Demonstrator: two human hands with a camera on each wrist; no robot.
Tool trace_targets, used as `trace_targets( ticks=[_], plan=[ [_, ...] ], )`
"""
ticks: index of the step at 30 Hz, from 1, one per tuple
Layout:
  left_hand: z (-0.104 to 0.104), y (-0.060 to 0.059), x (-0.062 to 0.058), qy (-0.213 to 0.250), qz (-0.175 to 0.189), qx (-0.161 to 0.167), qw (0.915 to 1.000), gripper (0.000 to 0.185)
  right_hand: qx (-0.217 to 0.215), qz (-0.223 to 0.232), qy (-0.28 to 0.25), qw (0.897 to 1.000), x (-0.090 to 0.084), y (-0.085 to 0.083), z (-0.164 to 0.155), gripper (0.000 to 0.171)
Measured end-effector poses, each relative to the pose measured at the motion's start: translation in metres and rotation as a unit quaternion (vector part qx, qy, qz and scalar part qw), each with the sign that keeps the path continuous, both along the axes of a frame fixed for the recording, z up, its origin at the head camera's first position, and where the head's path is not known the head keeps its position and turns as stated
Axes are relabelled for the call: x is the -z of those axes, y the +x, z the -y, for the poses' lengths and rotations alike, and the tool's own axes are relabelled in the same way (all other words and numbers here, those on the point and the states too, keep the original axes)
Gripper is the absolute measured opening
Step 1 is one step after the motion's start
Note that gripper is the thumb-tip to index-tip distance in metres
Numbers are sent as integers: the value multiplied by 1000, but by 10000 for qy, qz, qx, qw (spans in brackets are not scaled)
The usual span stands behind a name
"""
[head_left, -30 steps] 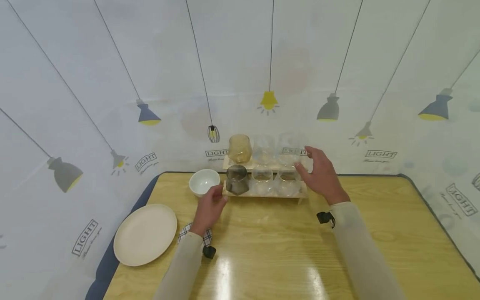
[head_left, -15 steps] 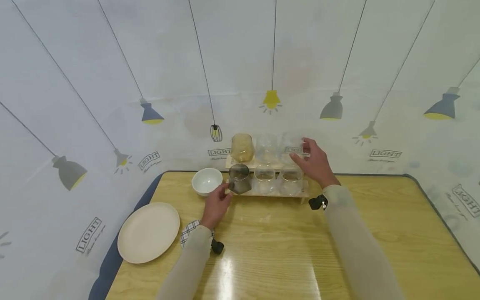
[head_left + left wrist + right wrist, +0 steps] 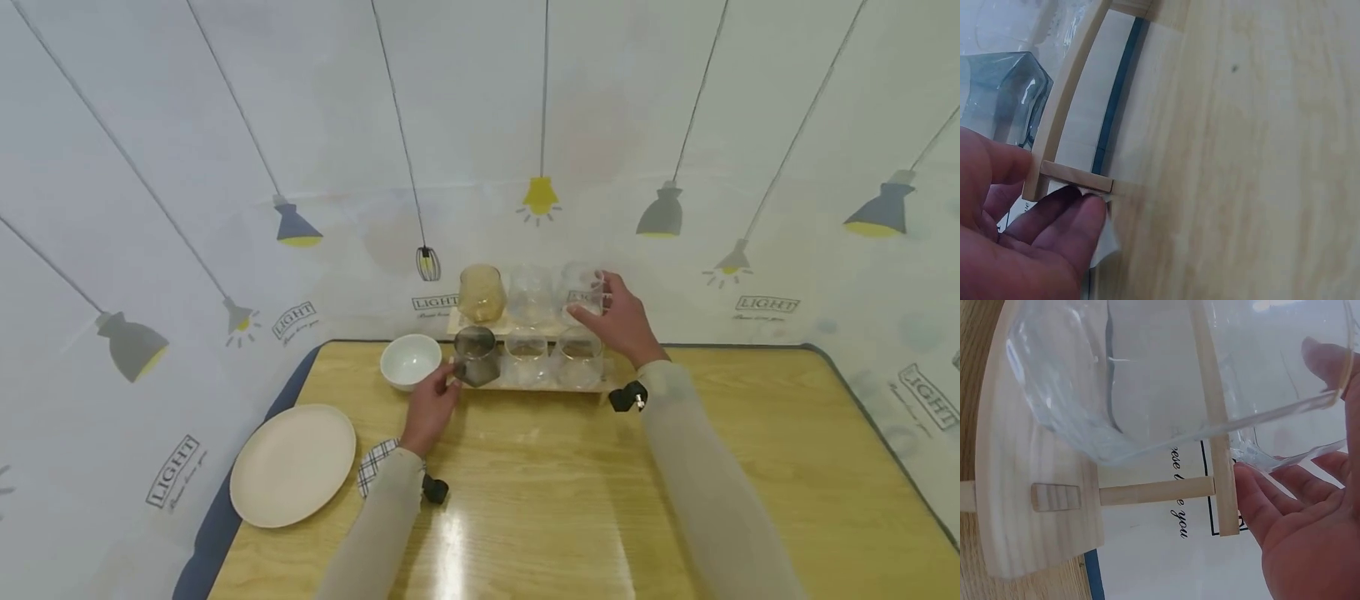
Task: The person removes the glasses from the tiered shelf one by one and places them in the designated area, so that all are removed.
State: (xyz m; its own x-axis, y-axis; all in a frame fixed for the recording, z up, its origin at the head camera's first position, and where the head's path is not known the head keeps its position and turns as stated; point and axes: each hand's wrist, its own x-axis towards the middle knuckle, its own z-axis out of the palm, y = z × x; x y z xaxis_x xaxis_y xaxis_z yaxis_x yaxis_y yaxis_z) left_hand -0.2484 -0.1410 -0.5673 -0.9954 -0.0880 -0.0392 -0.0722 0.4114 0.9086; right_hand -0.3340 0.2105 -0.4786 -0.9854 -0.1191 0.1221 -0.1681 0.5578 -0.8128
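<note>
- Two-tier wooden rack [image 3: 1041, 537] stands on the bench [image 3: 525, 475]; long axis runs left to right, spanning the gap between the hands.
- Clear glass [image 3: 579, 287] sits at the upper tier's right end, just left of the right hand [image 3: 626, 325], clearly the nearer one.
- Right fingers parted, curved about the glass's side, thumb toward the front; firm hold cannot be told.
- Left hand [image 3: 429, 408]: fingers curled, gripping the rack's left end beside the smoky glass [image 3: 476, 358].

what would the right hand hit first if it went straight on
The right hand would likely meet the clear glass at the back row's right end; depth and contact are unclear.
</note>
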Motion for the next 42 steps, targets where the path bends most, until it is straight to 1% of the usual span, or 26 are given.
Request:
trace_targets(
  ticks=[4,9,13,17,20,26,33,39,42],
  plan=[
    [0,-2,-2,77,109,-80,9999,39,-11,-38,-31,10000,-1,-3,0,93],
    [-1,-5,1,83,305,-130,9994,39,24,110,-125,9999,-2,-2,-2,90],
    [-2,-7,3,130,291,-197,9993,38,146,124,-89,9998,-5,2,-8,92],
    [-3,-7,4,341,245,-249,9988,38,259,-21,-96,9996,-9,4,-15,97],
    [-3,-7,3,505,256,-278,9980,37,256,-83,-149,9995,-14,9,-20,99],
    [-4,-7,2,614,276,-326,9972,37,243,-265,-188,9992,-25,27,-28,96],
    [-2,-6,1,325,290,-282,9987,39,212,-330,-246,9989,-41,58,-33,94],
    [0,-6,1,411,291,-255,9984,41,152,-797,-202,9965,-46,86,-34,83],
    [-1,-6,1,428,301,-246,9983,41,97,-928,-252,9953,-45,101,-34,80]
  ],
)
